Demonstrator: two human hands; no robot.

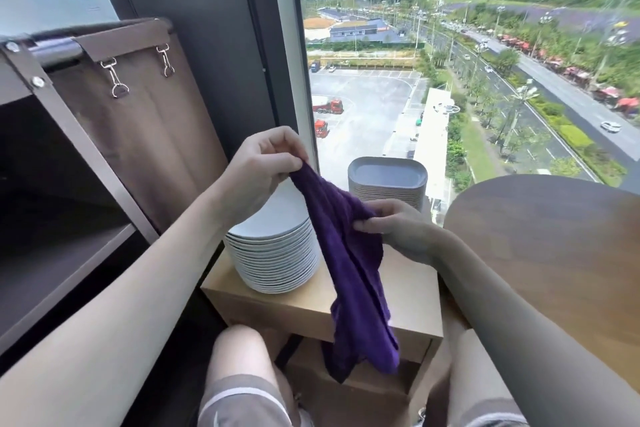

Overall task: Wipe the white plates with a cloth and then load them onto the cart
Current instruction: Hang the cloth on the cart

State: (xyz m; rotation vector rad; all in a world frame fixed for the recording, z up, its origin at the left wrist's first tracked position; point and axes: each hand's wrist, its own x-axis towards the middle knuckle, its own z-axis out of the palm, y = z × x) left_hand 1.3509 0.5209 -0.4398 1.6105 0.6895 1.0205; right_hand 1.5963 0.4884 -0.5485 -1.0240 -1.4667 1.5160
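A purple cloth (349, 263) hangs in front of me, stretched between both hands. My left hand (263, 166) pinches its upper corner, raised above a tall stack of round white plates (277, 253). My right hand (398, 229) pinches the cloth's edge lower and to the right. A second stack of squarish white plates (386, 184) stands behind, by the window. Both stacks rest on a small light-wood table (298, 308). The cloth's loose end drapes down past the table's front edge. The cart (62, 204) with dark shelves stands at my left.
A brown fabric bag (138, 135) hangs from the cart's rail by metal clips. A round dark-wood table (554, 253) is at my right. A floor-height window (450, 62) lies straight ahead. My knees are below the small table's front.
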